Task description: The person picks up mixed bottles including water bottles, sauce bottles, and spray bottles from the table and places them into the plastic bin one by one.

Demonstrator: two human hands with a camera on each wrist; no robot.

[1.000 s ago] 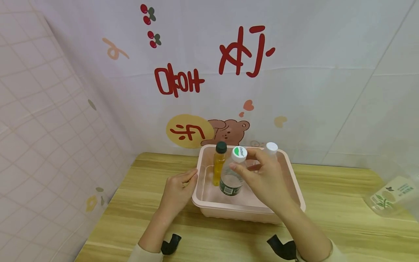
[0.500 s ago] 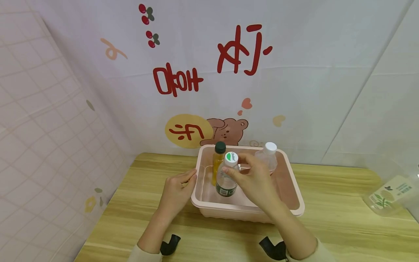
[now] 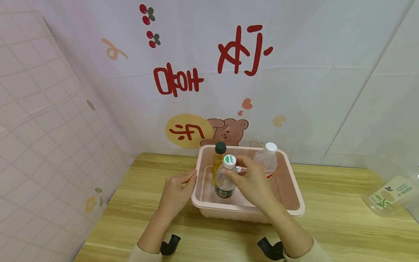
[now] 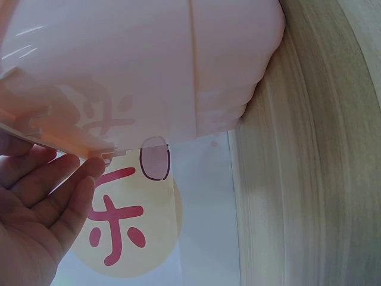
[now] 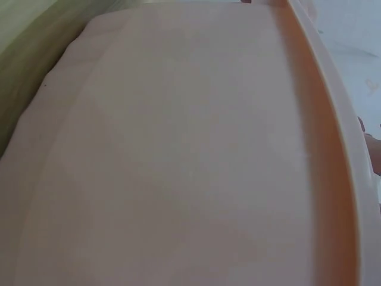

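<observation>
A pink plastic basin (image 3: 248, 209) stands on the table. Inside it, my right hand (image 3: 253, 182) holds a clear plastic bottle (image 3: 225, 182) by its upper part, thumb on the near side. This bottle stands nearly upright, with a white cap and a dark green label. Behind it, partly covered, is a bottle of yellow liquid (image 3: 217, 163) with a dark cap. A white-capped clear bottle (image 3: 266, 160) leans toward the basin's back right. At the left rim, my left hand (image 3: 178, 189) grips the edge; its fingertips (image 4: 92, 168) reach under the lip in the left wrist view.
A clear bottle with a leafy label (image 3: 387, 196) lies on its side at the table's right. Behind the table hangs a printed white cloth (image 3: 311, 91). The basin's outer wall (image 5: 178, 149) fills the right wrist view.
My right hand has moved left and slightly down with the green-labelled bottle, bringing it in front of the yellow one. More of the back right bottle shows. My left hand stays on the rim.
</observation>
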